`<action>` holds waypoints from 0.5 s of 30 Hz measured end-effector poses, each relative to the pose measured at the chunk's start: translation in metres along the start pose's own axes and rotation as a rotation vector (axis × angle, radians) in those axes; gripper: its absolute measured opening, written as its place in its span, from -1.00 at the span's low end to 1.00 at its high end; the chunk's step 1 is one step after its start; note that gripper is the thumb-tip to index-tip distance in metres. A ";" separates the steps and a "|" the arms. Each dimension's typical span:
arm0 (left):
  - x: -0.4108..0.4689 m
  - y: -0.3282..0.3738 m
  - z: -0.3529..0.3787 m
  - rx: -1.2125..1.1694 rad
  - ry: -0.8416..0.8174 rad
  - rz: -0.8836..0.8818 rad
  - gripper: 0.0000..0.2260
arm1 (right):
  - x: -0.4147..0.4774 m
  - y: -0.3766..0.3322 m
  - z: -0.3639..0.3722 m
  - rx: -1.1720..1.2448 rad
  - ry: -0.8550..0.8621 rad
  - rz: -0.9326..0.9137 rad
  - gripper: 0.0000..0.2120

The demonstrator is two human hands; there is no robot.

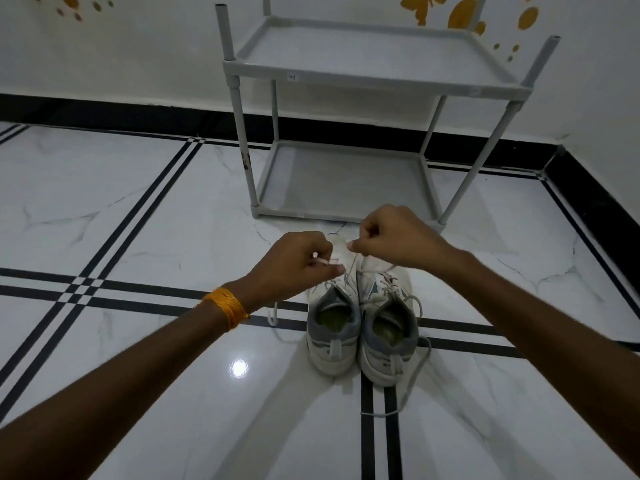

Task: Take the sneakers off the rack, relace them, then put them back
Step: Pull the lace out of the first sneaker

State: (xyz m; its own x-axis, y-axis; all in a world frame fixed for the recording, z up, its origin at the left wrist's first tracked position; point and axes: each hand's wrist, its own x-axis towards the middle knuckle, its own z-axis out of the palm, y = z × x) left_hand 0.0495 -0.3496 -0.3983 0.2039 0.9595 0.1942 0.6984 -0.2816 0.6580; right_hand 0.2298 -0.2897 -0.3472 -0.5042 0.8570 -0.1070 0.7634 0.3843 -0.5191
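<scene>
Two white and grey sneakers stand side by side on the tiled floor, heels toward me: the left sneaker [332, 327] and the right sneaker [389, 334]. My left hand [294, 261] pinches a white lace [351, 268] over the left sneaker's front. My right hand [391, 237] pinches the other end of that lace, a little higher and to the right. The toes of both shoes are hidden behind my hands. A loose lace [415, 379] of the right sneaker trails on the floor.
A grey two-shelf rack [363, 77] stands against the wall just beyond the sneakers, with both shelves bare. The floor is glossy white marble tile with black stripes. A black skirting runs along the walls, and a corner lies at the right.
</scene>
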 end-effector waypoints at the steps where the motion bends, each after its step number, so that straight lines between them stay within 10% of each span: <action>1: 0.003 0.003 -0.001 0.084 -0.056 0.096 -0.74 | 0.003 -0.002 -0.009 -0.076 0.001 -0.037 -0.73; 7: 0.030 0.023 -0.004 0.639 -0.192 0.525 -0.81 | 0.021 -0.022 -0.045 -0.119 0.018 -0.234 -0.74; 11: 0.052 0.030 -0.022 0.905 -0.233 0.327 -0.70 | 0.030 -0.014 -0.042 -0.106 0.142 -0.222 -0.82; 15: 0.063 0.034 -0.035 0.086 -0.357 -0.235 -0.69 | 0.024 0.003 -0.030 -0.403 0.254 -0.135 -0.59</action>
State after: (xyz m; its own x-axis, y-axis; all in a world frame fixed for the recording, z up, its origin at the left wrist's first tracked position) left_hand 0.0617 -0.2989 -0.3387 0.2465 0.9422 -0.2269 0.8054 -0.0689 0.5887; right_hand 0.2322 -0.2575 -0.3255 -0.5330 0.8279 0.1746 0.8189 0.5566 -0.1396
